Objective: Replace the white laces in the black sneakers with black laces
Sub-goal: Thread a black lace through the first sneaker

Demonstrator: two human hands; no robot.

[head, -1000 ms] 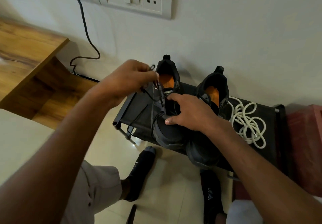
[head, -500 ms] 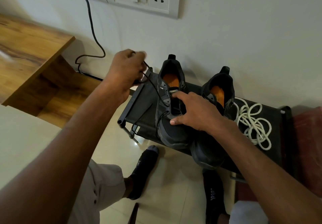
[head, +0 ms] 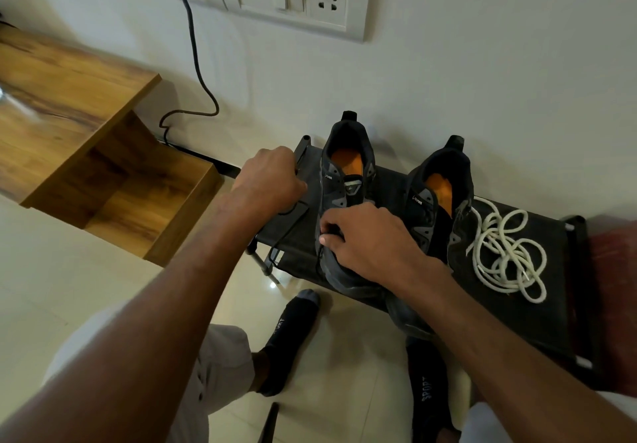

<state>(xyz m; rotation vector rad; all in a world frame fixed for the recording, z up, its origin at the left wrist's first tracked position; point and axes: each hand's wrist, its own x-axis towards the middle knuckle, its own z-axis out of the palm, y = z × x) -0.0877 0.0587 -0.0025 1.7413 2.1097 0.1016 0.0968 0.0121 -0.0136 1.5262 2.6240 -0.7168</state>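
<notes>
Since a second ago our left hand (head: 272, 180) has dropped from up beside the shoe's collar down toward the near-left corner of the black rack (head: 537, 308), drawing the black lace (head: 291, 232) out with it. Our right hand (head: 365, 239) has kept its place on the left sneaker (head: 344, 180).

Our left hand is curled, back toward us, and the lace runs out from beneath it, so we judge it grips the lace, though the fingers themselves are hidden. From under that hand the lace loops across the rack's fabric and trails over the near edge. Our right hand lies on the shoe's throat with its fingertips pinching at the lower eyelets, seemingly on the lace where it enters the shoe.

The white laces (head: 506, 253) lie in a loose tangle on the rack, well to the right of our right hand, so stripping them out looks finished for both shoes. The right sneaker (head: 444, 198), just beyond our right wrist, shows no lace that we can make out. We judge the black lace to be only through the lowest eyelets of the left sneaker. Most of that lacing is left, and all of the second shoe.
</notes>
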